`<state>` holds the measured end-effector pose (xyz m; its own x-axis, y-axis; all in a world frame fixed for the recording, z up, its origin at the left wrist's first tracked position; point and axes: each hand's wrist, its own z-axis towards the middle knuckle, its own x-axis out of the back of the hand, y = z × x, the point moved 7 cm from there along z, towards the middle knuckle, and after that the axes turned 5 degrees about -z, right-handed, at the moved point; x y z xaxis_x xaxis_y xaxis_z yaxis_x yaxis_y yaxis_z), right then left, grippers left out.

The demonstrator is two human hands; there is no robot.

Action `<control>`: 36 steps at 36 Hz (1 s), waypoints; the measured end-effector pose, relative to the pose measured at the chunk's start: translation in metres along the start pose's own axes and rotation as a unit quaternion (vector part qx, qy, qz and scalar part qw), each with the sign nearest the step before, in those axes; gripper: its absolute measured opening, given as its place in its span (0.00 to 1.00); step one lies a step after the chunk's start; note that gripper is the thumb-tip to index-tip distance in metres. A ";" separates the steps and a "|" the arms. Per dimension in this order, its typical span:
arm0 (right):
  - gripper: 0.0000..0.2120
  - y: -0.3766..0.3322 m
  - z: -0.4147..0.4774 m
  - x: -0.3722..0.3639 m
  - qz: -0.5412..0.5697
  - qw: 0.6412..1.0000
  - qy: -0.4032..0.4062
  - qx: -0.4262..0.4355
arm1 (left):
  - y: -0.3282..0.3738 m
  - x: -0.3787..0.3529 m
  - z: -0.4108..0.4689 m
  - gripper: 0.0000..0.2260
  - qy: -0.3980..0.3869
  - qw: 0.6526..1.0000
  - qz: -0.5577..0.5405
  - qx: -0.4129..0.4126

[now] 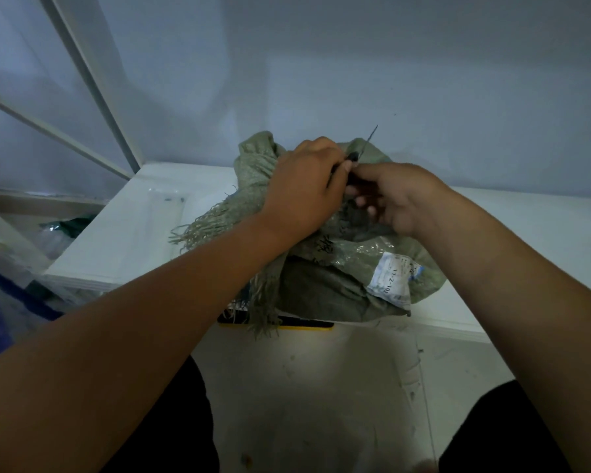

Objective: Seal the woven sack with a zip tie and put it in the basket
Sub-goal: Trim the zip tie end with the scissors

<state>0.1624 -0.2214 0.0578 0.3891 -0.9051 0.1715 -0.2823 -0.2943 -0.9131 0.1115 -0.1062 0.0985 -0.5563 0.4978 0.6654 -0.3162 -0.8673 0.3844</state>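
A grey-green woven sack [342, 268] with frayed edges and a white label [391, 276] rests on the front edge of a white bench [127, 240]. My left hand [304, 189] grips the bunched neck of the sack. My right hand [394, 196] is right beside it, pinching a black zip tie [364, 151] whose thin tail sticks up and to the right above the neck. The tie's loop around the neck is hidden by my fingers. No basket is in view.
A pale wall rises behind the bench. A white metal frame [93, 97] slants at the left, with blue and dark green items [65, 227] below it. A yellow-and-black strip [307, 324] lies under the sack. My dark-clothed knees flank bare floor [321, 404].
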 end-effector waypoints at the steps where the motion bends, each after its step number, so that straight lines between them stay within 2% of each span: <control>1: 0.08 0.001 0.001 0.001 0.017 1.000 -0.005 -0.010 | 0.002 0.000 0.002 0.14 0.002 1.000 0.000 -0.002; 8: 0.10 0.004 0.003 0.013 0.124 0.991 -0.008 -0.041 | 0.022 -0.002 0.014 0.12 0.014 1.000 -0.012 -0.007; 13: 0.09 0.003 0.004 0.039 0.099 0.992 0.074 0.000 | 0.037 -0.013 0.023 0.15 0.018 1.000 0.017 -0.001; 17: 0.09 -0.001 -0.006 0.067 0.023 0.982 0.183 0.046 | 0.051 -0.027 0.027 0.16 0.010 0.997 0.073 -0.008; 24: 0.09 0.003 -0.018 0.114 -0.091 0.956 0.264 0.091 | 0.077 -0.057 0.028 0.17 -0.031 0.996 0.079 0.000; 28: 0.12 0.012 -0.022 0.139 -0.198 0.932 0.290 0.091 | 0.088 -0.085 0.025 0.18 -0.080 0.995 0.060 0.020; 32: 0.17 0.029 -0.023 0.163 -0.247 0.917 0.304 0.078 | 0.095 -0.118 0.021 0.18 -0.133 0.988 0.010 0.074; 36: 0.15 0.044 -0.025 0.188 -0.303 0.896 0.322 0.050 | 0.106 -0.144 0.019 0.18 -0.182 0.976 -0.022 0.119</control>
<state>0.2013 -0.4119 0.0588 -0.1513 -0.5874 0.7950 -0.0976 -0.7915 -0.6034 0.1730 -0.2697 0.0558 -0.2235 0.5396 0.8117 -0.1216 -0.8417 0.5261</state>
